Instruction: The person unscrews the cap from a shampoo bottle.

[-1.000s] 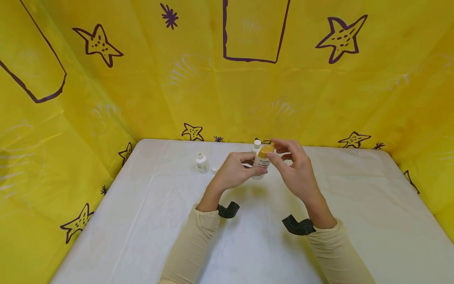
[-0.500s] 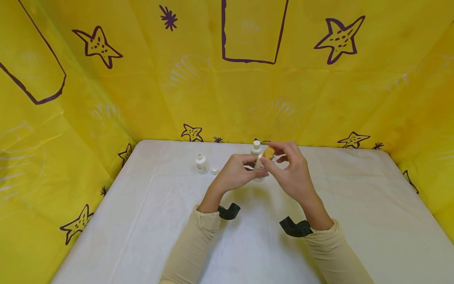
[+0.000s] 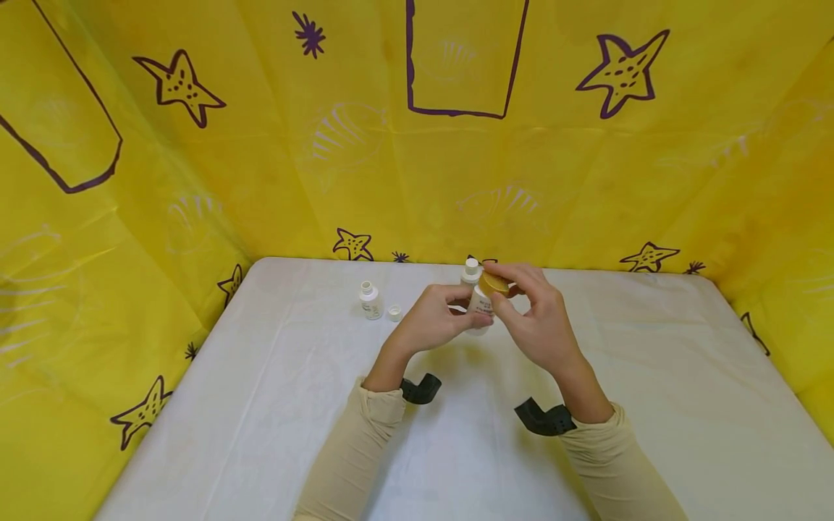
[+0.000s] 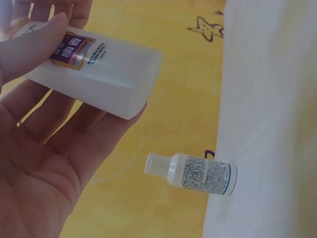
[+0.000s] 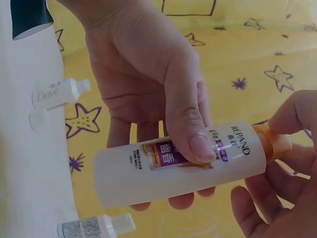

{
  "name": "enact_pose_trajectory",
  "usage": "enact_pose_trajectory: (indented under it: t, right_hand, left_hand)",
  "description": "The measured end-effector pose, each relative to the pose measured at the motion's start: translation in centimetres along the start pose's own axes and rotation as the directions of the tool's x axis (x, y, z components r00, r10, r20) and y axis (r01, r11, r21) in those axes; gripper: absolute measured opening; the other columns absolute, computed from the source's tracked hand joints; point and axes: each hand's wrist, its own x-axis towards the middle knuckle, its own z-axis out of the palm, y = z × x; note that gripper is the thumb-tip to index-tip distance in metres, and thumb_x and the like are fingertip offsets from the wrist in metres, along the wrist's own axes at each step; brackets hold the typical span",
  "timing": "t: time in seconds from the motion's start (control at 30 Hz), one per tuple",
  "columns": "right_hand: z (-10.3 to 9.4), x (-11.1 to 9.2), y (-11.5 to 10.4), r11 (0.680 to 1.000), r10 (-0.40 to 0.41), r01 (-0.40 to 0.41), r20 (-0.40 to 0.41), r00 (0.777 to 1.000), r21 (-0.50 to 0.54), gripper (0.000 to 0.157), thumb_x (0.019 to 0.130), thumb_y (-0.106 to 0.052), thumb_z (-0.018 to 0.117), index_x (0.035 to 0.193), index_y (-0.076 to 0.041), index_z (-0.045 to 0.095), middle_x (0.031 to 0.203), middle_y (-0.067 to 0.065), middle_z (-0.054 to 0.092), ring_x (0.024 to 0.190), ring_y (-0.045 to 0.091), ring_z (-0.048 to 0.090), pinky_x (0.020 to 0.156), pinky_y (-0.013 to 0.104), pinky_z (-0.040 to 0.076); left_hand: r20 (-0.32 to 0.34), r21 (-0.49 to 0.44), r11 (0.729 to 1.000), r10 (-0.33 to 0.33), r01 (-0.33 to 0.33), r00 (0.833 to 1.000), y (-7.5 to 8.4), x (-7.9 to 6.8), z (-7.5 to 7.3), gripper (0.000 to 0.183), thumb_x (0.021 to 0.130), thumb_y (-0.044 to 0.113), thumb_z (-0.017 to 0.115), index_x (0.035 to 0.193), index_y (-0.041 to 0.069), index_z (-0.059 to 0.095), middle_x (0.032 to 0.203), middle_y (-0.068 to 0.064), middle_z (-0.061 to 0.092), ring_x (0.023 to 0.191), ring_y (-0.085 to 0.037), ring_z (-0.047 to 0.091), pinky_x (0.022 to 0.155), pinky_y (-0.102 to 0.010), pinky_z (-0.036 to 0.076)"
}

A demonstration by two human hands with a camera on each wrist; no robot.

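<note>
My left hand [image 3: 430, 318] grips a white shampoo bottle [image 5: 126, 178] round its body, tilted and held up off the table. Purple label patches and the lettering "REPAND" show on it in the right wrist view. At the bottle's end sits a gold cap [image 3: 494, 284], pinched between the thumb and fingers of my right hand [image 3: 541, 318]. In the left wrist view the bottle's base [image 4: 143, 84] points away from the palm. Whether the cap is loose from the neck cannot be told.
Left of my hands stands an uncapped white Dove bottle [image 3: 371, 302], with a small white cap [image 3: 394, 312] beside it. Just behind my hands stands a white-capped bottle [image 3: 470, 270] with a blue line near its base. Yellow patterned cloth [image 3: 365, 181] borders the table's far edge.
My right fingers have shifted round the gold cap, and the cap's tilt has changed. The bottle has turned slightly in my left hand; the standing bottles have stayed put.
</note>
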Motion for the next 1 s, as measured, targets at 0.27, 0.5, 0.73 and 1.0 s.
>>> enact_pose_trajectory:
  t: [0.27, 0.5, 0.73, 1.0]
  right_hand:
    - [-0.01, 0.04, 0.05, 0.999, 0.035, -0.035, -0.009, 0.999, 0.015, 0.041, 0.088, -0.003, 0.078, 0.127, -0.004, 0.066, 0.12, 0.01, 0.067, 0.108, 0.005, 0.056, 0.088, 0.014, 0.048]
    - [-0.1, 0.09, -0.01, 0.998, 0.056, -0.056, -0.022, 0.998, 0.026, 0.032, 0.087, -0.002, 0.079, 0.117, -0.003, 0.069, 0.111, 0.01, 0.065, 0.1, 0.004, 0.055, 0.086, 0.013, 0.049]
    - [-0.48, 0.05, 0.1, 0.999, 0.033, -0.033, 0.032, 0.999, -0.017, 0.035, 0.093, -0.005, 0.072, 0.127, -0.011, 0.07, 0.111, 0.006, 0.067, 0.097, 0.001, 0.057, 0.075, 0.014, 0.051]
    - [-0.71, 0.14, -0.2, 0.999, 0.047, -0.045, 0.05, 0.998, -0.028, 0.043, 0.094, -0.006, 0.072, 0.136, -0.009, 0.064, 0.126, 0.009, 0.066, 0.106, 0.012, 0.058, 0.081, 0.018, 0.052]
  left_hand:
    - [0.014, 0.014, 1.0, 0.018, -0.018, 1.0, -0.03, -0.04, -0.02, 0.014, 0.09, 0.028, 0.079, 0.099, 0.019, 0.075, 0.099, 0.002, 0.074, 0.093, -0.009, 0.072, 0.084, -0.026, 0.06]
    - [0.02, 0.01, 1.0, 0.012, -0.012, 1.0, 0.03, -0.09, -0.06, 0.014, 0.09, 0.028, 0.079, 0.1, 0.019, 0.075, 0.098, 0.002, 0.074, 0.094, -0.01, 0.072, 0.086, -0.026, 0.06]
    - [-0.002, 0.02, 1.0, 0.017, -0.017, 1.0, -0.11, -0.06, -0.13, 0.014, 0.09, 0.026, 0.079, 0.101, 0.017, 0.076, 0.104, 0.0, 0.076, 0.093, -0.012, 0.073, 0.083, -0.028, 0.061]
    - [-0.009, 0.007, 1.0, 0.013, -0.013, 1.0, -0.11, -0.11, -0.19, 0.019, 0.09, 0.027, 0.08, 0.106, 0.017, 0.076, 0.103, 0.0, 0.076, 0.092, -0.015, 0.073, 0.084, -0.028, 0.061]
